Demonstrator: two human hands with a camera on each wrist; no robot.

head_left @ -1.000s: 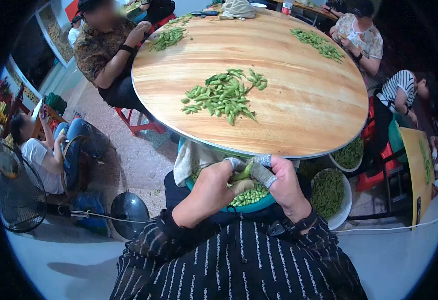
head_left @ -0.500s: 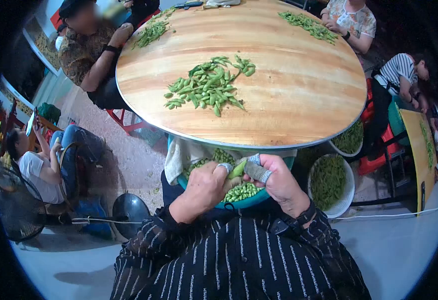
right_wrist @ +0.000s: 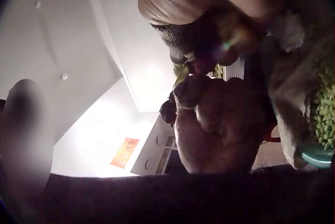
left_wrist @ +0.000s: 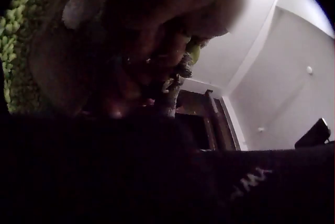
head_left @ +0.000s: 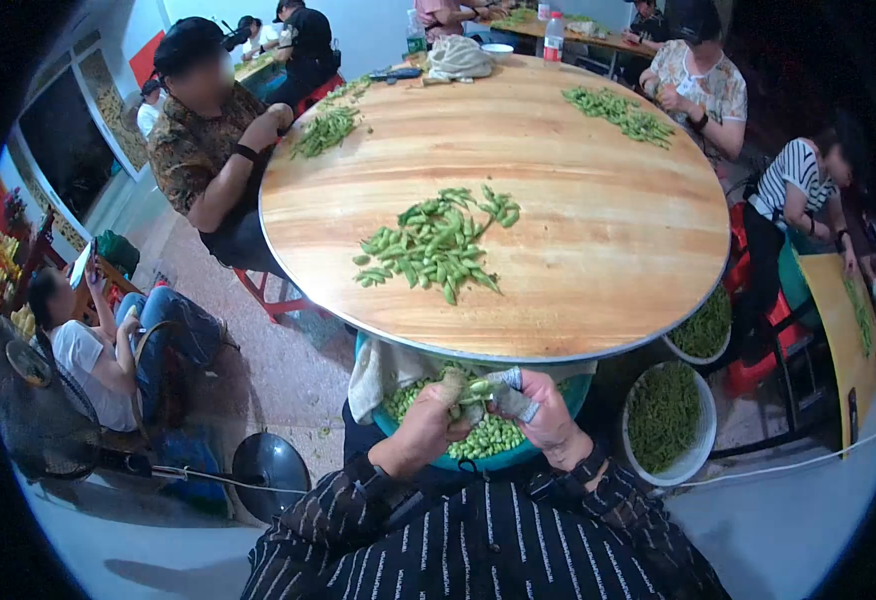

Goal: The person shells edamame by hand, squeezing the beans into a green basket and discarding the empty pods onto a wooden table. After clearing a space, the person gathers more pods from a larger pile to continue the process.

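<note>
Both hands meet over a teal basin [head_left: 530,452] holding shelled green beans [head_left: 491,438]. My left hand [head_left: 423,425] pinches a green pod [head_left: 478,388] between thumb and fingers. On the pod's other side, my right hand [head_left: 550,418] grips its end; grey finger covers show on both hands. The right wrist view shows the pod [right_wrist: 181,73] between the two hands, and the left wrist view is mostly dark. A pile of unshelled pods [head_left: 428,245] lies on the round wooden table [head_left: 578,240] beyond the basin.
A light cloth [head_left: 368,378] hangs over the basin's left rim. Right of it stand two white baskets of green pods, the nearer one [head_left: 703,440] by the knees. A fan [head_left: 38,400] stands at left. Several people sit around the table.
The head view has tilted up, so the table's far side shows again. Both hands stay together at the basin; the pod between them now lies flatter and looks split.
</note>
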